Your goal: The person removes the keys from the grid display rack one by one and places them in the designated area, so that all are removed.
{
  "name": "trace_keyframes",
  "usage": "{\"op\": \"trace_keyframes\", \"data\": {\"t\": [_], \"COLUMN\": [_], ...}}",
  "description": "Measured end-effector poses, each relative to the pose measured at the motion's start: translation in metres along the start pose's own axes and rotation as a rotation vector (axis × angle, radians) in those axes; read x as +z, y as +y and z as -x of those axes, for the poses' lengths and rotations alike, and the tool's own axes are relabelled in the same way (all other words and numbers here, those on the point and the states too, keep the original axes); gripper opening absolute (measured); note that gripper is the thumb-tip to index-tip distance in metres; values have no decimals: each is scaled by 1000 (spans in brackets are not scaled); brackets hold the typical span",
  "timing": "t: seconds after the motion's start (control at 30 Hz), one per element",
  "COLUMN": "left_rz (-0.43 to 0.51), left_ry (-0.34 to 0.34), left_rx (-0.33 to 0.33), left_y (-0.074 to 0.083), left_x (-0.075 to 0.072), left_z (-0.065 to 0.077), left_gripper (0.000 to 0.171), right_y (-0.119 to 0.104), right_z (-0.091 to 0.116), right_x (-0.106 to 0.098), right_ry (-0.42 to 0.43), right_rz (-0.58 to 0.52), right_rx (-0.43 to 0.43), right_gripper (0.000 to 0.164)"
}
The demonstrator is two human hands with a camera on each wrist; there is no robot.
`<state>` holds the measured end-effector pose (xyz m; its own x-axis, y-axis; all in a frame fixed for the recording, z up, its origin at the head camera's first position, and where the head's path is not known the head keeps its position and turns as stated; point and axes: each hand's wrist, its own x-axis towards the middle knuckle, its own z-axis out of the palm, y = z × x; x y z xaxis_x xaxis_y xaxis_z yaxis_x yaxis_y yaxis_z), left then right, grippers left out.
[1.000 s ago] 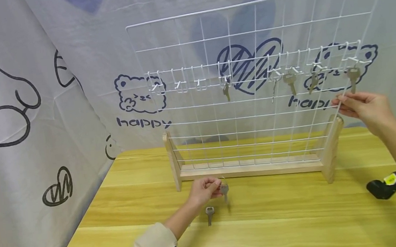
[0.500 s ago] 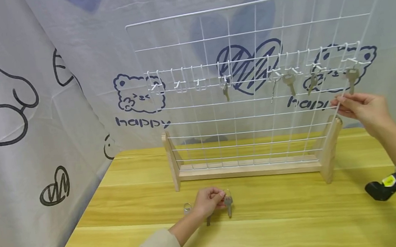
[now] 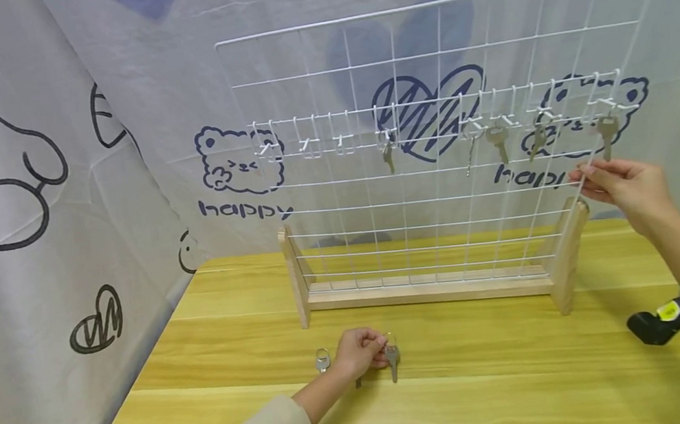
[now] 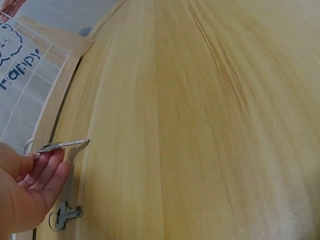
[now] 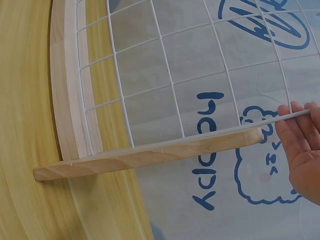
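Observation:
My left hand (image 3: 358,354) is low over the table in front of the rack, pinching a silver key (image 3: 392,357) by its ring end, the blade pointing toward me. In the left wrist view, the key (image 4: 55,146) lies across the fingertips and its shadow falls on the wood. A second key with a ring (image 3: 322,361) lies on the table left of this hand. Beneath the hand, only the tip of another key (image 3: 358,381) shows. At the white wire grid (image 3: 432,199), my right hand (image 3: 630,187) holds the right side bar; the right wrist view shows fingers curled around that bar (image 5: 295,115).
The grid leans back in a wooden stand (image 3: 429,292). White hooks (image 3: 308,146) line its middle; several at centre and right bear keys, such as the rightmost key (image 3: 607,132), while three at left hold none. A printed curtain (image 3: 129,40) hangs behind and at left.
My left hand has come down toward me with the key, now over the table key it covers. The ringed key at left has come into view. My right hand stays on the grid.

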<state>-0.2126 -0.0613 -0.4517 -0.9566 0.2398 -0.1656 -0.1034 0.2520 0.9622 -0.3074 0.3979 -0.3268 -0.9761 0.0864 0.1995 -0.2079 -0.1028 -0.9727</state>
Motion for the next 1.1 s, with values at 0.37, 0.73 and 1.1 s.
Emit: {"op": "trace_keyframes", "data": {"t": [0.37, 0.73, 1.1], "left_rz": [-108, -216, -367], "left_ry": [7, 30, 8], "left_rx": [-16, 35, 187], "left_y": [4, 3, 6], "left_x": [0, 0, 3], "left_z": [5, 3, 2], "left_gripper": [12, 9, 10], "right_y": [-40, -38, -39], "right_z": [40, 39, 40], "right_x": [46, 43, 47], "right_ry": [53, 66, 70], "right_rz": [-21, 9, 49], "right_rx": [14, 12, 14], "right_gripper": [10, 4, 6]}}
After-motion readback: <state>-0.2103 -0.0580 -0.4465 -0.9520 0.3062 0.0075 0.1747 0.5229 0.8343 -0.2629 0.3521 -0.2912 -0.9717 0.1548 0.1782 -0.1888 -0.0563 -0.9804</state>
